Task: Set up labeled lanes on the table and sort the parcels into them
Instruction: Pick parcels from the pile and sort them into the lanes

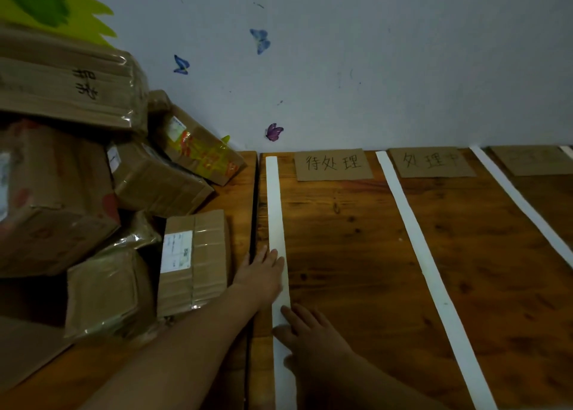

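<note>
Three white paper strips mark lanes on the wooden table: a left strip, a middle strip and a right strip. My left hand lies flat with straight fingers pressing the left strip. My right hand presses the same strip lower down, fingers flat. Cardboard labels with handwritten characters lie at the far edge: one in the first lane, one in the second, a third at far right. Several brown parcels are heaped at the left.
The nearest taped box with a white shipping label sits just left of my left hand. A seam between two tabletops runs beside the left strip. The wall with butterfly stickers bounds the far edge.
</note>
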